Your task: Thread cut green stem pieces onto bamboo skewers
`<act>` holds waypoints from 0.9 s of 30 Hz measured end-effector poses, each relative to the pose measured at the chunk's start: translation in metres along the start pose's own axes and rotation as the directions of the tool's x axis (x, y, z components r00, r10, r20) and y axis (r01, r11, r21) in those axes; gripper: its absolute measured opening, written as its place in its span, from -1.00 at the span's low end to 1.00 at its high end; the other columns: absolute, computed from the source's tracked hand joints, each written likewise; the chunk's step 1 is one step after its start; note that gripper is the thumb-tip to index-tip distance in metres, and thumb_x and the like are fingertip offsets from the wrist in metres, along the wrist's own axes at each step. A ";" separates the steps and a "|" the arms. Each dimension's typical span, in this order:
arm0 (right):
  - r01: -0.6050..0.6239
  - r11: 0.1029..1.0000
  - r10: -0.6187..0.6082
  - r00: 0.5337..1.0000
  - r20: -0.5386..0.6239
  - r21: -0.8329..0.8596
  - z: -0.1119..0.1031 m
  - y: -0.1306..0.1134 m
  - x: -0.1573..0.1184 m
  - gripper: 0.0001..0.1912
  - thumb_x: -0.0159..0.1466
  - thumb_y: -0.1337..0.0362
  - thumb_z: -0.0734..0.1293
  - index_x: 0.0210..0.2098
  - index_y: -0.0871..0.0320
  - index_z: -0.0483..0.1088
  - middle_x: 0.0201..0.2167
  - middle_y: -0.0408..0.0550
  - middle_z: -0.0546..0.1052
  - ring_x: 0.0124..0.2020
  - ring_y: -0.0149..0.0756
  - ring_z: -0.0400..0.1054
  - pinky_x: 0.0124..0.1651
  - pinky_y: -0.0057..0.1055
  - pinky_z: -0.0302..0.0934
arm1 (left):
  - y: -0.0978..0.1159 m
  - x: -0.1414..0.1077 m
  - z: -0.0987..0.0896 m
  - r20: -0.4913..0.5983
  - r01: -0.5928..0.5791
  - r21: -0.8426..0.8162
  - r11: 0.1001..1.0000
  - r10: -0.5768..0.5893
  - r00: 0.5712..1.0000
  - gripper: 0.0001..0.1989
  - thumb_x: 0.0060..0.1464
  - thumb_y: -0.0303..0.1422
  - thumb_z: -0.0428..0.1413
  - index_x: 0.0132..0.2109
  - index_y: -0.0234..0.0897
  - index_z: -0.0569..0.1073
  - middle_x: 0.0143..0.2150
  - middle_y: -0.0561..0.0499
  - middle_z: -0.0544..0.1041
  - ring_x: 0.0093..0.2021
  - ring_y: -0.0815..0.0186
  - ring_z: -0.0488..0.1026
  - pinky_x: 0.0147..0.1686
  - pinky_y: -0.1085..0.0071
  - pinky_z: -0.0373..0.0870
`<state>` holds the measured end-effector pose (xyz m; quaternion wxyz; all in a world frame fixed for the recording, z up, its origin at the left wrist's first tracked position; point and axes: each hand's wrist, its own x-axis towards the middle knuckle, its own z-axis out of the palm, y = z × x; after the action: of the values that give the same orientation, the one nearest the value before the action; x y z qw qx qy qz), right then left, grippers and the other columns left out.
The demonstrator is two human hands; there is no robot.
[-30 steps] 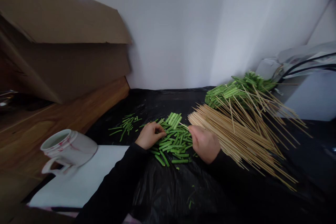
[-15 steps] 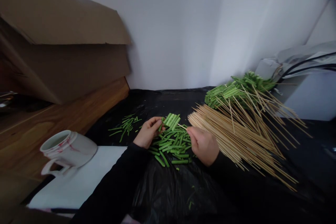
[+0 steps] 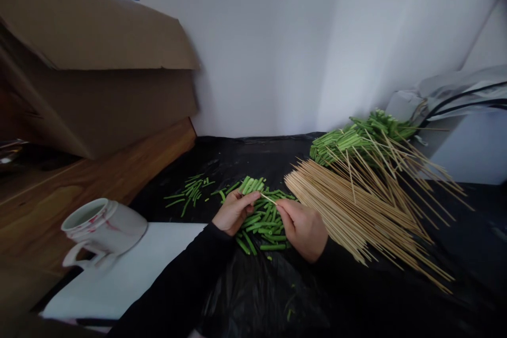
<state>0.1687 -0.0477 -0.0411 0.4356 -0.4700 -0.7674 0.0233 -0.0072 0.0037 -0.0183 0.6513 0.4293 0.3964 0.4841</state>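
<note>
The right hand [image 3: 303, 227] clenches its grip around a thin wooden stick [image 3: 269, 199], which slants far and left to the fingertips of the left hand [image 3: 233, 212]. That left grip pinches the near edge of a row of green stalk pieces [image 3: 252, 185]; whether another piece hides inside it, I cannot tell. The row lies at the far side of loose cut pieces [image 3: 263, 222] on black plastic [image 3: 261, 296].

The likeliest mishap is a pricked finger, since the left fingertips lie in line with the stick. An off-centre push could split a stalk; a sideways one could bend the stick. Slack pinching might let the row twist. The right sleeve, close beside the stick bundle [image 3: 356, 211], could scatter it if the elbow swings right.
</note>
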 end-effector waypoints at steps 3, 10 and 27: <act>-0.006 1.000 0.006 1.000 0.022 0.004 -0.001 -0.002 0.001 -0.72 0.39 0.35 0.09 -0.23 0.16 0.42 -0.34 -0.05 0.54 -0.29 -0.33 0.44 -0.22 -0.46 0.19 | 0.002 0.001 -0.002 -0.014 0.029 -0.085 0.996 -0.030 0.999 -0.76 -0.20 -0.35 0.35 -0.46 -0.33 0.43 -0.51 0.10 0.30 -0.51 0.49 0.19 -0.56 0.52 0.06; 0.013 0.997 -0.013 1.000 -0.004 0.082 0.001 -0.008 0.000 -0.74 0.37 0.38 0.10 -0.23 0.17 0.42 -0.30 -0.02 0.55 -0.24 -0.29 0.45 -0.18 -0.44 0.21 | -0.002 -0.006 0.003 0.105 0.038 -0.013 0.999 -0.036 0.994 -0.76 -0.21 -0.36 0.36 -0.41 -0.34 0.45 -0.52 0.11 0.30 -0.54 0.51 0.17 -0.56 0.52 0.04; -0.026 0.992 0.027 1.000 -0.009 0.127 0.003 -0.007 0.001 -0.73 0.35 0.38 0.10 -0.18 0.15 0.42 -0.28 -0.04 0.55 -0.23 -0.29 0.45 -0.17 -0.42 0.25 | 0.001 0.001 -0.004 0.015 0.045 -0.212 0.976 -0.043 0.999 -0.78 -0.19 -0.37 0.35 -0.40 -0.36 0.49 -0.51 0.09 0.28 -0.50 0.51 0.15 -0.63 0.58 -0.01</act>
<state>0.1615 -0.0495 -0.0391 0.4684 -0.4515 -0.7557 0.0755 -0.0112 0.0054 -0.0188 0.7061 0.3509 0.3485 0.5068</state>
